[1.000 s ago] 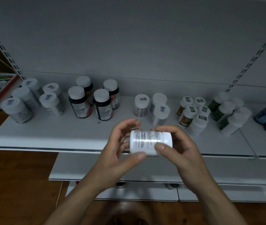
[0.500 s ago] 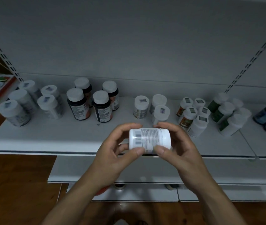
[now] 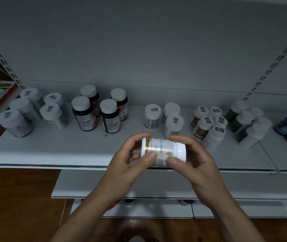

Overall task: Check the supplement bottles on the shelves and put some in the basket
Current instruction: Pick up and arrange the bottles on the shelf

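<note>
White supplement bottle [image 3: 163, 151] lying sideways at lower centre of the frame, cap pointing right, left grip [image 3: 125, 168] pinching its base end, right grip [image 3: 197, 163] pinching near its cap, both clamping it before the shelf [image 3: 51, 147], 4 dark bottles [image 3: 85, 117] standing centre left.

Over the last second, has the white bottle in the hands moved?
Yes: the white bottle has rolled about its length, a gold band now showing, but it stays over the shelf front edge.
</note>
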### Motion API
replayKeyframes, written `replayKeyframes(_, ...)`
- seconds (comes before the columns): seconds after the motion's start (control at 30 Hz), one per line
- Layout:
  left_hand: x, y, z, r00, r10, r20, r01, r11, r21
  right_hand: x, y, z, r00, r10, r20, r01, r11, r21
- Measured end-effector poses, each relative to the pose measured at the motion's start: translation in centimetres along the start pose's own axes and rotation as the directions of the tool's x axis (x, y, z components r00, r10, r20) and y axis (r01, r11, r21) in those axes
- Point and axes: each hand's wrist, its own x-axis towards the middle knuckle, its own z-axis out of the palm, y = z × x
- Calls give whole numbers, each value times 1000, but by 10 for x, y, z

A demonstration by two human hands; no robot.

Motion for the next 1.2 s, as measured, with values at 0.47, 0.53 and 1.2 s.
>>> replayKeyframes(0.47,2,-1,3,994,110,24,-111,991,73,1,1,-4,998,43,-47,-44,999,-20)
replayKeyframes(0.53,3,-1,3,998,56,-21,-56,998,11,0,0,-5,1000,23,-8,-23,999,-39)
replayKeyframes(1.2,11,2,13,986,-151,-68,154,987,45,8,7,3,982,37,-184,-34,999,20)
